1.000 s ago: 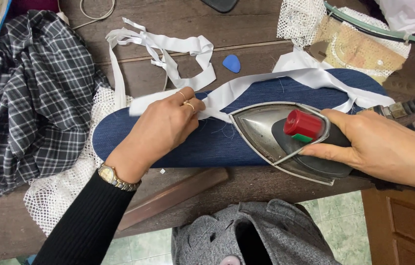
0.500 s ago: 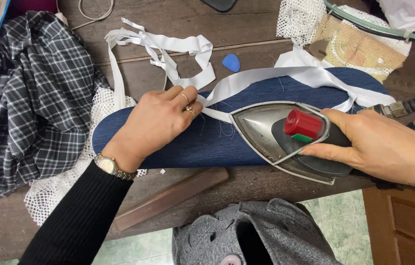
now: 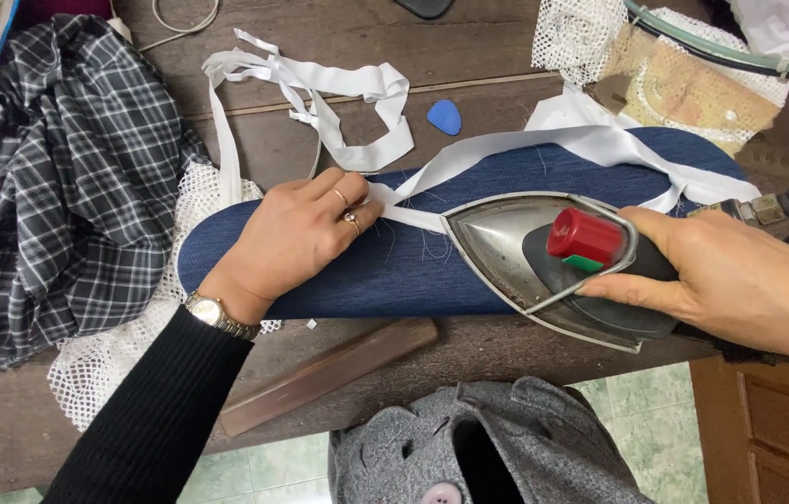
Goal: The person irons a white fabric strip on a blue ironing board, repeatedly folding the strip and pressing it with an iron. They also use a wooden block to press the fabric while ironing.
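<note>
White fabric strip [image 3: 413,217] lies across the blue padded pressing board [image 3: 394,271] mid-worktop, iron [image 3: 544,266] tip on it. Right hand [image 3: 730,280] grip closed round the iron handle; left hand [image 3: 296,238] flat, fingers pinning the strip, holding nothing. Plaid cloth [image 3: 68,187] at worktop's left edge, blue chalk [image 3: 445,117] near far edge, wooden stick [image 3: 329,373] at near edge.

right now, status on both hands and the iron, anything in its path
Left hand flat on white strip, pinning it to blue pad. Right hand grips iron, tip on strip. Left fingertips close ahead of tip.
</note>
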